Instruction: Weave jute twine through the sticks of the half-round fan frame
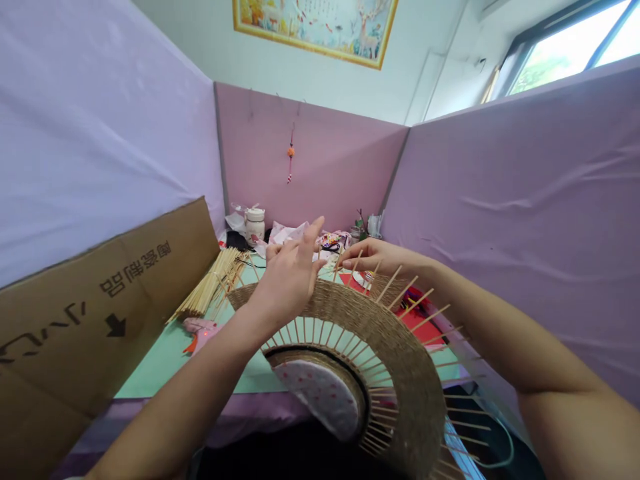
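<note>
Pale green table (155,370) boxed in by pink panel (330,157) and lilac sides. Right hand (367,255) pinching slender stake of woven frame (413,353); left hand (290,270) beside it, forefinger raised, grip unclear. Frame below both, overhanging near edge. Stick bundle (210,283) toward left edge; lidded jar (255,228) near far-left corner.

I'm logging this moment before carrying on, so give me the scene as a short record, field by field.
Left hand: left hand at the woven ring's far edge, one finger raised; grip unclear
Right hand: right hand by the far sticks, fingertips together; grip unclear
Work: woven ring, sticks jutting outward, spotted cloth at its middle
Left side: stick bundle, cardboard
Back: white jar, hanging ornament
</note>
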Demonstrator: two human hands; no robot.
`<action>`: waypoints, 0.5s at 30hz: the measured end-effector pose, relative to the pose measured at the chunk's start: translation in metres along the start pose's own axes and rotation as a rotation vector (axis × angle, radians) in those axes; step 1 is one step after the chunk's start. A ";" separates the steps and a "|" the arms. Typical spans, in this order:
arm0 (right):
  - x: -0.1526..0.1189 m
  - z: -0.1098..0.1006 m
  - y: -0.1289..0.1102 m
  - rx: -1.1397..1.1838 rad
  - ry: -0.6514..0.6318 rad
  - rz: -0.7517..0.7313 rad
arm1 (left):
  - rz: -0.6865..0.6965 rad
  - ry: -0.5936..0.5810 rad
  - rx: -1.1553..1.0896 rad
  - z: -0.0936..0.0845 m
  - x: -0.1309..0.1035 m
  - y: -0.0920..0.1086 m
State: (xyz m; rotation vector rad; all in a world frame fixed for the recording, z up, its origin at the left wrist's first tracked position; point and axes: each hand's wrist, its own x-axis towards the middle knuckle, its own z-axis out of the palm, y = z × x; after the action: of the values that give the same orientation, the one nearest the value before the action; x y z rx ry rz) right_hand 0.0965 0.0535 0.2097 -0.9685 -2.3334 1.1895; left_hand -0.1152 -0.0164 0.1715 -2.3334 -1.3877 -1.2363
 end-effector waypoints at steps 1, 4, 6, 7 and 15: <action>0.002 0.000 0.001 -0.003 0.000 -0.002 | -0.029 -0.040 -0.034 0.001 0.004 0.000; 0.006 -0.001 0.005 -0.012 0.008 -0.003 | -0.112 -0.137 -0.140 0.002 0.015 -0.002; 0.006 -0.003 0.008 -0.029 -0.024 0.009 | -0.151 -0.122 -0.204 0.002 0.020 -0.004; 0.006 -0.005 0.009 -0.039 -0.047 0.016 | -0.160 -0.093 -0.237 0.002 0.022 -0.005; 0.006 -0.036 0.009 0.109 0.158 0.042 | -0.102 -0.001 -0.455 0.006 0.075 -0.038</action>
State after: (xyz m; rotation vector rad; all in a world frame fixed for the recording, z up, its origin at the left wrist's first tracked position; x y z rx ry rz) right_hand 0.1166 0.0816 0.2237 -1.0385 -2.1129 1.1971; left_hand -0.1245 0.0574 0.2119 -2.5660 -1.3536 -1.7376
